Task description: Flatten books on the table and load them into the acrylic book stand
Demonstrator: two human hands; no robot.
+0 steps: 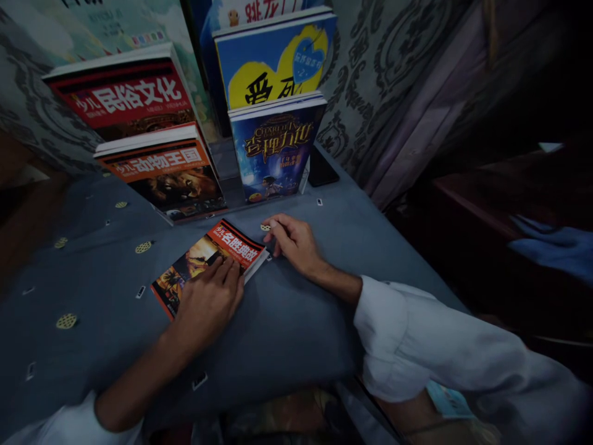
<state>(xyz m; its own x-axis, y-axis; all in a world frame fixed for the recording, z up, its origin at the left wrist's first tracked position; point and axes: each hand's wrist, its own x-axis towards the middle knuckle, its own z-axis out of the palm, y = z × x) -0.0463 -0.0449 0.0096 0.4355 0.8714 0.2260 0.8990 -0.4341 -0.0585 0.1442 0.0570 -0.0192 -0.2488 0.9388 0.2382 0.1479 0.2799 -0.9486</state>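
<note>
A small paperback book (204,256) with a red, black and orange cover lies at a slant on the blue-grey tablecloth. My left hand (210,287) rests flat on its lower right part, fingers stretched over the cover, covering some of the picture. Just beyond the book's right corner is my right hand (291,243), its fingers loosely bent and apart from the book. Nothing shows between those fingers. Behind the hands stand a book with a lion cover (171,179) and a dark blue book (278,151), propped upright.
Farther back are a red book (134,99), a blue and yellow book (278,62) and a large pale green book (111,25). A black phone (323,168) lies right of the dark blue book. The tablecloth (296,334) carries small printed shapes. Patterned cloth (393,55) hangs behind.
</note>
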